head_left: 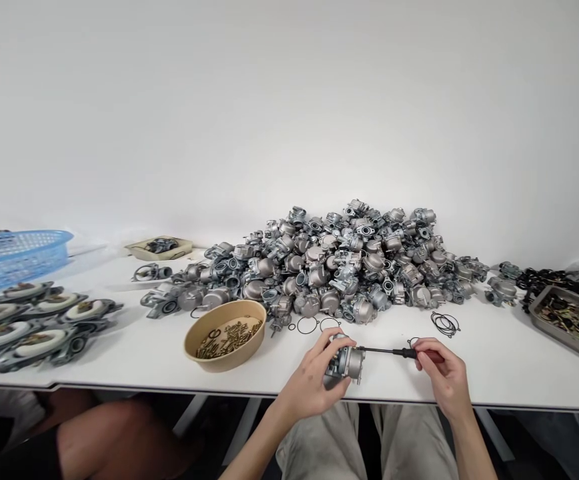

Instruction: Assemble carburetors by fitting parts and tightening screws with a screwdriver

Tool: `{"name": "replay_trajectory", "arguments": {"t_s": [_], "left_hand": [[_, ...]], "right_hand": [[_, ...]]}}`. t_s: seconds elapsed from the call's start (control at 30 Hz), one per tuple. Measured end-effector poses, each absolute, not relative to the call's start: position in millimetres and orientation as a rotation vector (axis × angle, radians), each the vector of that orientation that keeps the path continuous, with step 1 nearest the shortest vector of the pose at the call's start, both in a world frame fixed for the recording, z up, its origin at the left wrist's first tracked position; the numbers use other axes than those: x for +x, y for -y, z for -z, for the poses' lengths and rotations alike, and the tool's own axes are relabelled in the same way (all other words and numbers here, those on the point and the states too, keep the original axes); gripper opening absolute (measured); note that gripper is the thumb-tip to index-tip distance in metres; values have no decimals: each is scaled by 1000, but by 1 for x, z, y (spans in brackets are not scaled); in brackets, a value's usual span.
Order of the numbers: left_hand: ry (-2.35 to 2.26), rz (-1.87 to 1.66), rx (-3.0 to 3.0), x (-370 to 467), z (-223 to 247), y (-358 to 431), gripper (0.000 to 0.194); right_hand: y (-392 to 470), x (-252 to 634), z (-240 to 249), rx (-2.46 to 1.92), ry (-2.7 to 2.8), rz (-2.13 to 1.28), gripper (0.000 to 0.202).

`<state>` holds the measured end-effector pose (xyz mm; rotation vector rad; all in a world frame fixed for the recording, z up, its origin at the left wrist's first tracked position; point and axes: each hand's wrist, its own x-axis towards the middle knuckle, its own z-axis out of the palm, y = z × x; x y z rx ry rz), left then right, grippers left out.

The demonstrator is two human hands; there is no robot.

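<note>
Near the table's front edge, my left hand is wrapped round a metal carburetor that lies on its side. A black-handled screwdriver is pinched in my right hand, its shaft pointing left. The tip meets the upper side of the carburetor by my left fingertips, and the exact contact point is too small to make out. Black rubber rings lie just beyond my right hand. A tan bowl of small brass parts stands left of my left hand.
A large heap of carburetors fills the back of the white table. Opened carburetor bodies with white floats lie at left near a blue basket. A metal tray of small parts is at right. Another person's leg shows lower left.
</note>
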<state>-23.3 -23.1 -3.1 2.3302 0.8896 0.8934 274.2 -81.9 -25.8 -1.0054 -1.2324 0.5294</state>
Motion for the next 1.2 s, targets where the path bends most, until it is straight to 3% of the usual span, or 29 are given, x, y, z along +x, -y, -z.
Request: {"name": "replay_trajectory", "arguments": {"t_s": [0.8, 1.2], "left_hand": [[-871, -882, 2293, -21, 0, 24, 59], [-854, -945, 2320, -22, 4, 23, 63]], "right_hand": [[80, 277, 31, -992, 1183, -633, 21], [85, 283, 33, -1083, 1243, -521, 26]]}}
